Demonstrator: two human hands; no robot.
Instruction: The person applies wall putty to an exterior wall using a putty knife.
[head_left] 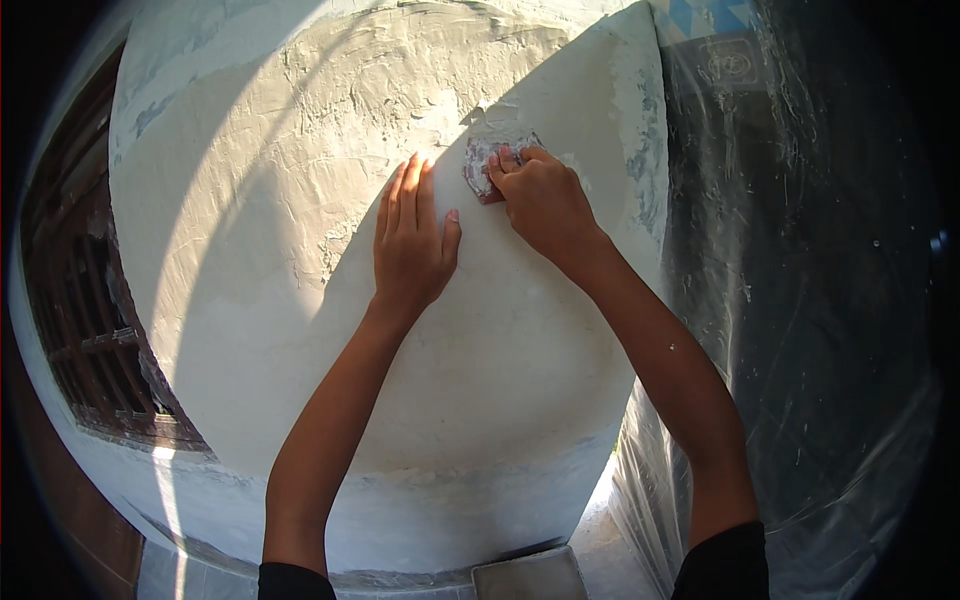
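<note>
A pale plastered wall fills the middle of the view, rough and ridged in its upper part and smoother lower down. My left hand lies flat against it, fingers stretched upward and thumb apart, holding nothing. To the right and slightly higher, my right hand grips a small flat scraper against the wall. The scraper is reddish brown and smeared with whitish plaster; my fingers and thumb cover part of it. A small lump of plaster sticks to the wall just above the scraper.
Clear plastic sheeting hangs along the wall's right edge, over a dark area. A dark wooden window frame with bars stands at the left. Below, a flat greyish rectangular board or tray lies at the wall's foot. Sunlight and shadow divide the wall.
</note>
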